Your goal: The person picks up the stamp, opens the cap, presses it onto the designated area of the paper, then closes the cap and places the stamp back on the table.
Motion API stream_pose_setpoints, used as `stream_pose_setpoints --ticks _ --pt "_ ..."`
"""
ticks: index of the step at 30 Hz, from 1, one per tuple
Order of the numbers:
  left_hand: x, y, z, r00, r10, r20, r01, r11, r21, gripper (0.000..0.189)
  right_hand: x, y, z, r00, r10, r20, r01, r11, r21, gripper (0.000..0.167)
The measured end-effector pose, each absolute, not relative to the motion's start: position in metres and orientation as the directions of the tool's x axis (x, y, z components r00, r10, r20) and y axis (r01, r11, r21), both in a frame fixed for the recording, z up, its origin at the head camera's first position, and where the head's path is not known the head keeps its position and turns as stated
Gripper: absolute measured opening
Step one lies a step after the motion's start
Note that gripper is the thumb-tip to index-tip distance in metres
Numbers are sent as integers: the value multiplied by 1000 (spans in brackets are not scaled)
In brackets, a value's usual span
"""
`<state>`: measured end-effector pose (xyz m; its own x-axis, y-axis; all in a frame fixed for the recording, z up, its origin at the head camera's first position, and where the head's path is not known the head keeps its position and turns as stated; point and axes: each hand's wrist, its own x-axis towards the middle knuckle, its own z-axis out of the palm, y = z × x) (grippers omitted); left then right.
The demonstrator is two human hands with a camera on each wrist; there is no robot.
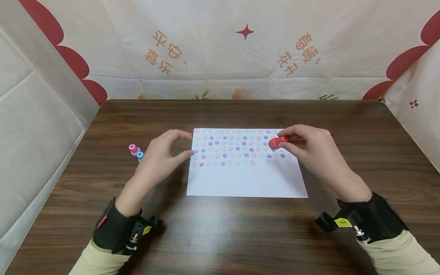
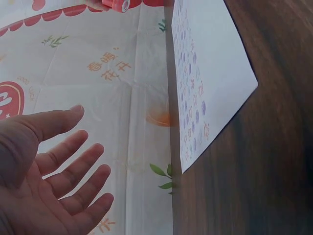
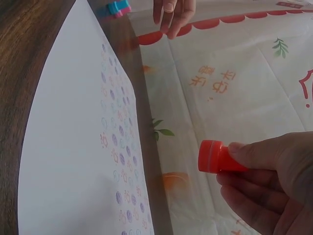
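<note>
A red stamp is pinched between the thumb and fingers of my right hand, over the right part of a white sheet of paper. In the right wrist view the stamp's wide round end points away from the palm. Rows of small purple, red and blue prints fill the sheet's upper half; its lower part is plain white. My left hand holds nothing, its fingers spread and gently bent near the sheet's left edge. The left wrist view shows that palm bare.
A pink stamp and a blue stamp lie beside my left hand, the blue one partly hidden behind it. The brown wooden table ends at a printed white cloth at the back.
</note>
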<state>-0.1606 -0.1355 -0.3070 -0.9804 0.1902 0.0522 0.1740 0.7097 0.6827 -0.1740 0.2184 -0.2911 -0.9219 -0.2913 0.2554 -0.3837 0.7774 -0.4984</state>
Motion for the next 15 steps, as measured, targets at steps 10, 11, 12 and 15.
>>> stream_pose_setpoints --ticks 10,11,12,15 --pt "-160 -123 -308 -978 198 68 189 696 693 40 -173 209 -296 -923 -272 273 -380 755 -534 29" --pt "-160 -122 -308 -978 197 70 189 695 694 40 -173 208 -296 -921 -271 279 -383 754 -534 29" --pt "-160 -120 -308 -978 196 70 189 693 696 40 -173 207 -297 -921 -270 282 -384 752 -536 29" --pt "-161 -116 -308 -977 201 75 195 686 701 40 -173 205 -297 -919 -269 288 -389 743 -544 29"
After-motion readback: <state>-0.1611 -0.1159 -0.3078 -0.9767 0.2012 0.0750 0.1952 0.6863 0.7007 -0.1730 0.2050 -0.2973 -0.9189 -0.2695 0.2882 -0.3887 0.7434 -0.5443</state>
